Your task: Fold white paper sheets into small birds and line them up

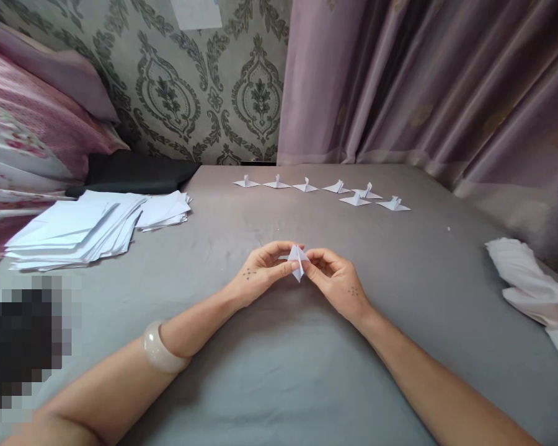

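Note:
A small piece of folded white paper (pixel 298 262), diamond-shaped with a raised crease down its middle, is held up over the grey sheet. My left hand (pixel 267 269) pinches its left side between thumb and fingers. On the other side my right hand (pixel 337 280) grips its right edge the same way, thumb toward me. The fingertips behind the paper are partly hidden. Beyond my hands, several folded paper figures (pixel 305 186) with flat wings and upright middles stand in a loose row.
Stacks of white paper sheets (pixel 69 226) lie at the left, near a black cloth (pixel 137 172). A crumpled white cloth (pixel 530 279) is at the right. Patterned wallpaper (pixel 214 80) and a purple curtain (pixel 353 74) bound the far side. A blurred patch covers the lower left.

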{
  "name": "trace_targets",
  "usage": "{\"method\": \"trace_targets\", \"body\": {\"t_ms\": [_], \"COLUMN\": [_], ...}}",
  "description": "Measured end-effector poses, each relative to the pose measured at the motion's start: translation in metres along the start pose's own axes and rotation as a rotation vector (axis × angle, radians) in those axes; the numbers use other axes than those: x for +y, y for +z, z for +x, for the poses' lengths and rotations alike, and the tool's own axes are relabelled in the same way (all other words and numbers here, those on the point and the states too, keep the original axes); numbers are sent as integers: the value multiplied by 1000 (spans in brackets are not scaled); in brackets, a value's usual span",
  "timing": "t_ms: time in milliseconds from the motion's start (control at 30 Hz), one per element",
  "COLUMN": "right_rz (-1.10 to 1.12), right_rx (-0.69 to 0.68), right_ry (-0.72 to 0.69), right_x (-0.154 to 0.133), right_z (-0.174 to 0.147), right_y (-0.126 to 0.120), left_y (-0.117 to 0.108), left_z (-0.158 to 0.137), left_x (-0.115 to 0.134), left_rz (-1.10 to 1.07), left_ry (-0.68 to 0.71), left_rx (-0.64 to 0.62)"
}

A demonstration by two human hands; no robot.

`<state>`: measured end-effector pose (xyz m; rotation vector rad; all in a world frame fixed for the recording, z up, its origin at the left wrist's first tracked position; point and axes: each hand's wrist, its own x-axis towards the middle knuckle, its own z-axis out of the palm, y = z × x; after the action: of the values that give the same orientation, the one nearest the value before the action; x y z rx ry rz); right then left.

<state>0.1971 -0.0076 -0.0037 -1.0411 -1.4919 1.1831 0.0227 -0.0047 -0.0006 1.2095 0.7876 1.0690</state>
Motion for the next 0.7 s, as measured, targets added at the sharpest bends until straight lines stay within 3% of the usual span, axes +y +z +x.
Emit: {"method": "trace_targets", "body": {"t_ms": [200, 467, 700], "right_rz": [16, 19, 72], "right_rx": [-33, -40, -95], "right_ry": [-12, -9, 65], "right_x": [-3, -5, -10], "right_z": [-1, -1, -1], "right_y": [0, -1, -1], "left_y": [1, 1, 1], "left_z": [-1, 1, 3], "left_x": [1, -3, -5], "left_rz": [-35, -58, -46], "left_ry": [-18, -5, -30], "left_rx": [-48, 54, 63]}}
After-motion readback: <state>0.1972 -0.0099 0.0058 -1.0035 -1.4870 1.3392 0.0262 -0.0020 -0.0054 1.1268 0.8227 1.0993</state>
